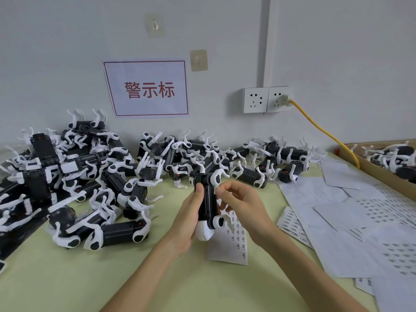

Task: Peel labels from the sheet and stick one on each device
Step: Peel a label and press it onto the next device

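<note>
Device (208,199) in hand is partly hidden. The left hand (188,219) covers its left flank and the right hand (242,203) blocks part of its right side, so only the black top and some white legs show clearly. Print on the label sheet (225,246), which lies on the table (67,278) beneath the device, is too small to read. The device's white end overlaps the sheet's upper part. A cardboard box (371,170) holding more devices is cut off at the right edge.

The device has a black oblong body with white jointed legs, and its rounded white end points toward the person. It is held above the table, just in front of the heaped pile of devices (90,176). The left hand grips it from the side, fingers curled round the body and thumb on top. The right hand's thumb and forefinger pinch what seems to be a small white label (216,189) against the device's right side, with the other fingers loosely curled below. Loose sheets (360,221) lie spread to the right.
</note>
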